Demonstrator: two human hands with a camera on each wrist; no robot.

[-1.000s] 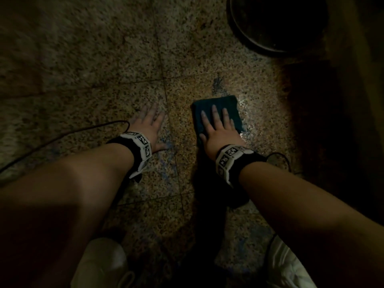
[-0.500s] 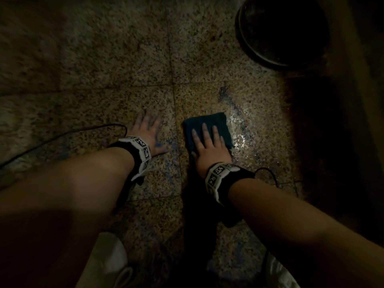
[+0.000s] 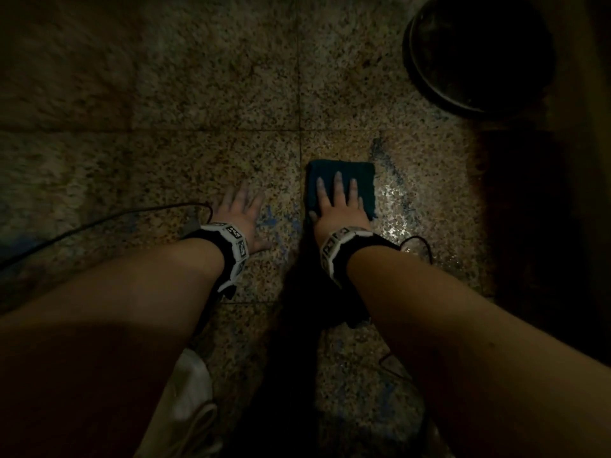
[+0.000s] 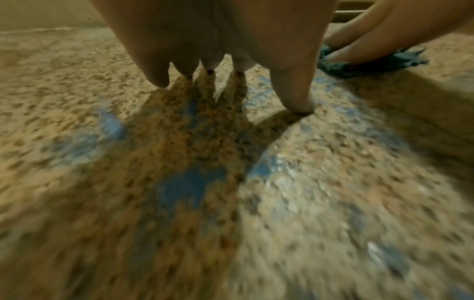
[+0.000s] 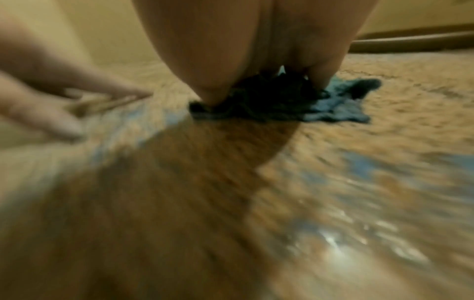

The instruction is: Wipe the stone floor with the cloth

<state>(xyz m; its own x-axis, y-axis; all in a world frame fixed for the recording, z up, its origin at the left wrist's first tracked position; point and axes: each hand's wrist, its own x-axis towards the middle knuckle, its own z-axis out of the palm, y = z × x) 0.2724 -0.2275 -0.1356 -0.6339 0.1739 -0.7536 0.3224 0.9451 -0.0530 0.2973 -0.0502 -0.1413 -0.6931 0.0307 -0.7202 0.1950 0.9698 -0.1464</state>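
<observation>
A folded dark teal cloth point(image 3: 362, 180) lies flat on the speckled stone floor point(image 3: 231, 94). My right hand point(image 3: 337, 203) presses down on it with straight, spread fingers. In the right wrist view the cloth point(image 5: 333, 109) bunches under the palm. My left hand point(image 3: 241, 209) rests flat on the bare floor just left of the cloth, fingers spread. The left wrist view shows the left fingertips point(image 4: 300, 105) touching the floor amid blue smears, with the cloth point(image 4: 359, 65) at the upper right. A wet, shiny patch point(image 3: 396, 209) lies right of the cloth.
A dark round basin point(image 3: 479, 54) stands at the upper right. Deep shadow covers the floor along the right side. A black cable point(image 3: 99, 223) runs from my left wrist across the floor. White shoes point(image 3: 191, 408) show at the bottom.
My right hand slid the cloth toward me and to the left, then pushed it back away again. The left hand stayed planted on the floor.
</observation>
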